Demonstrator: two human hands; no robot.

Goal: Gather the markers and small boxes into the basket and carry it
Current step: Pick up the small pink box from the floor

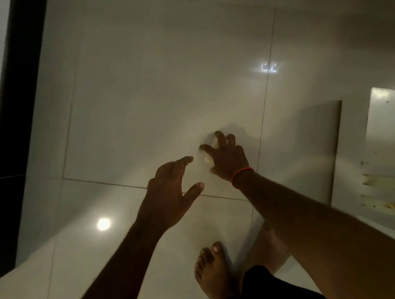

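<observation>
Both my hands reach forward over a glossy pale tiled floor. My left hand (169, 195) is open, fingers together and thumb spread, holding nothing. My right hand (226, 157), with an orange band at the wrist, has its fingers spread apart and holds nothing. No basket, markers or small boxes appear in the head view. The picture is dim and slightly blurred.
A bare foot (212, 272) stands on the floor (162, 92) below my hands. A dark wall strip (14, 133) runs along the left. A pale panel with yellowish stains (390, 155) stands at the right edge. Ceiling lights reflect in the tiles.
</observation>
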